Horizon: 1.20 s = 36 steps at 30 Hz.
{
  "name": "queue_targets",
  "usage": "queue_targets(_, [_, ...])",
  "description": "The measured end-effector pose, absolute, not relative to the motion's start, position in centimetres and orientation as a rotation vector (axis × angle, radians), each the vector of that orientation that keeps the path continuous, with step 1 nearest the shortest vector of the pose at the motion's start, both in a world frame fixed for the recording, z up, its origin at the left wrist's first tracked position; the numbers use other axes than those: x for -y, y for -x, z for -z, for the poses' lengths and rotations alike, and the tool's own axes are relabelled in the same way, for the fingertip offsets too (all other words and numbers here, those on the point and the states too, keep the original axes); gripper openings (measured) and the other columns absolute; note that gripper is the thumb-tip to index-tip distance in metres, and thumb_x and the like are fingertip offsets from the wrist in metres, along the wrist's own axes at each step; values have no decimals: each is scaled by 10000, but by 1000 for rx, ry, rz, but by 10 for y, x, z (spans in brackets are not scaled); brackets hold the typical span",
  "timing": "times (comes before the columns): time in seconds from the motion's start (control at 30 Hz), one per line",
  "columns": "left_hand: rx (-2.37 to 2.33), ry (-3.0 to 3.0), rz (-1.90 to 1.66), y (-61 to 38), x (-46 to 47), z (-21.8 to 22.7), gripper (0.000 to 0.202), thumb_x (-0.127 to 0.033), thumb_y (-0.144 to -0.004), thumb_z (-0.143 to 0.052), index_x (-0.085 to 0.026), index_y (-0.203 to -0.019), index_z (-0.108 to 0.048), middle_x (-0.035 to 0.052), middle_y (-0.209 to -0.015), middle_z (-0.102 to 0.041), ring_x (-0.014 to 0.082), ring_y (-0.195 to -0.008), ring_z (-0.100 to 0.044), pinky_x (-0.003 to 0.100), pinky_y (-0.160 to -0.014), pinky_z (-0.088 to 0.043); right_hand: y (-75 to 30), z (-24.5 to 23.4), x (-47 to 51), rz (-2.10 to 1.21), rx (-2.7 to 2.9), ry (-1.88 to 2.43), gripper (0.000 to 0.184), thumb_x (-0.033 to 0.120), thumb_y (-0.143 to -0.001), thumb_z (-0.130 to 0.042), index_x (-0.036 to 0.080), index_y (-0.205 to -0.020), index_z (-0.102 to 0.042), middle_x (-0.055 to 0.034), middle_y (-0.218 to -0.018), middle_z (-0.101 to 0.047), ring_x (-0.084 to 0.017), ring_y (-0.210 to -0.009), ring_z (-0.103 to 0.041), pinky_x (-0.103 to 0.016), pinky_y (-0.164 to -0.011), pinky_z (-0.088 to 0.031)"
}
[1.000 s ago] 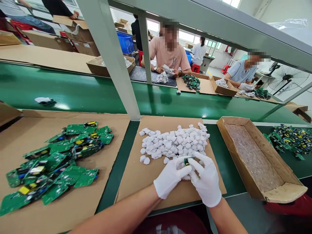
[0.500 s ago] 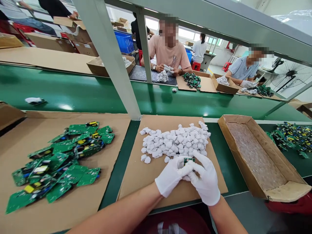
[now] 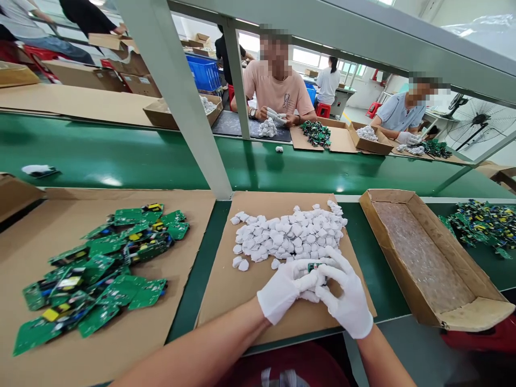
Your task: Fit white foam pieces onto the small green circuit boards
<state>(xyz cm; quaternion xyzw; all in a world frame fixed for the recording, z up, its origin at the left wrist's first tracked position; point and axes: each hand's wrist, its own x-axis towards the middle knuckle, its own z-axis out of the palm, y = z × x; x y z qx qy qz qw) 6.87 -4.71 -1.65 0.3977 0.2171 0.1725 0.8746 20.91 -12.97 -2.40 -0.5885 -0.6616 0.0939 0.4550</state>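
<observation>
In white gloves, both my hands meet over a cardboard sheet. My left hand is closed on a small green circuit board, of which only a bit shows between the fingers. My right hand has its fingers bent around the same board from the other side, thumb and fingertips at its edge. The gloves cover most of the board. Right behind the hands lies a heap of small white pieces, apparently plastic covers.
Green circuit boards lie piled on cardboard to the left. At right are a shallow cardboard box and another board pile. Beyond runs a green conveyor belt, crossed by a slanted metal post. Co-workers sit on its far side.
My right hand has shifted slightly right and turned, its fingers spreading a little around the board. The white pieces on the belt have travelled left.
</observation>
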Motion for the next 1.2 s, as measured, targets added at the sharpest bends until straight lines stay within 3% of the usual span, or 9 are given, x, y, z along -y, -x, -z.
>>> queue_targets(0.13, [-487, -891, -380, -68, 48, 10, 321, -346, -744, -663, -156, -999, -625, 49, -855, -611, 127, -759, -573, 222, -650, -465, -204, 21, 130, -502, 1371, 1500, 638, 363, -828, -568, 215, -1389, -300, -124, -1293, -519, -235, -1056, -583, -370, -876, -505])
queue_targets(0.27, [-330, -809, -398, -67, 50, 10, 271, -372, -739, -653, -151, -893, -626, 40, -837, -596, 130, -765, -554, 264, -713, -470, -199, 14, 126, -608, 1404, 1736, 466, 382, -836, -550, 192, -1260, -509, -75, -1019, -677, -198, -851, -646, -285, -750, -529])
queue_targets(0.33, [-299, -798, -413, -67, 51, 10, 292, -405, -745, -635, -146, -880, -622, 41, -822, -591, 139, -767, -555, 289, -736, -472, -197, 10, 125, -623, 1435, 1804, 396, 363, -844, -529, 189, -1197, -571, -38, -827, -698, -163, -674, -640, -245, -625, -523])
queue_targets(0.4, [-352, -850, -445, -67, 52, 9, 261, -383, -743, -639, -140, -835, -619, 30, -773, -584, 133, -739, -550, 279, -719, -470, -196, 10, 126, -559, 1451, 1828, 385, 333, -821, -551, 179, -1171, -593, -28, -764, -690, -149, -600, -617, -230, -571, -505])
queue_targets(0.67, [-447, -892, -419, -69, 49, 20, 240, -358, -769, -604, -121, -733, -616, 25, -688, -582, 102, -620, -542, 217, -589, -461, -202, 12, 126, -692, 1482, 1691, 446, 358, -764, -621, 201, -1180, -584, -37, -961, -702, -188, -817, -653, -239, -698, -527])
queue_targets(0.8, [-394, -817, -322, -68, 46, 21, 345, -434, -780, -584, -130, -937, -626, 93, -842, -652, 161, -729, -630, 249, -634, -491, -204, 9, 122, -839, 1341, 1625, 320, 401, -832, -553, 214, -1079, -636, -22, -926, -705, -178, -827, -654, -235, -725, -530])
queue_targets(0.97, [-423, -750, -252, -67, 46, 13, 331, -335, -744, -663, -162, -1021, -607, 103, -961, -655, 197, -816, -666, 231, -640, -493, -206, 6, 123, -979, 1232, 1501, 363, 437, -868, -503, 219, -1140, -603, -31, -1080, -671, -211, -1030, -601, -270, -823, -518])
queue_targets(1.07, [-381, -661, -283, -67, 48, 14, 261, -312, -765, -649, -170, -980, -608, 68, -906, -644, 173, -791, -666, 212, -625, -490, -203, 3, 123, -955, 1239, 1528, 369, 437, -868, -507, 231, -1163, -588, -31, -1105, -660, -212, -1005, -613, -284, -819, -521])
queue_targets(1.2, [-309, -542, -276, -64, 48, 22, 355, -369, -749, -659, -197, -1045, -569, 41, -839, -632, 152, -709, -662, 216, -593, -491, -195, -1, 120, -927, 1234, 1586, 415, 442, -863, -512, 233, -1220, -543, -25, -917, -693, -204, -874, -647, -282, -740, -544])
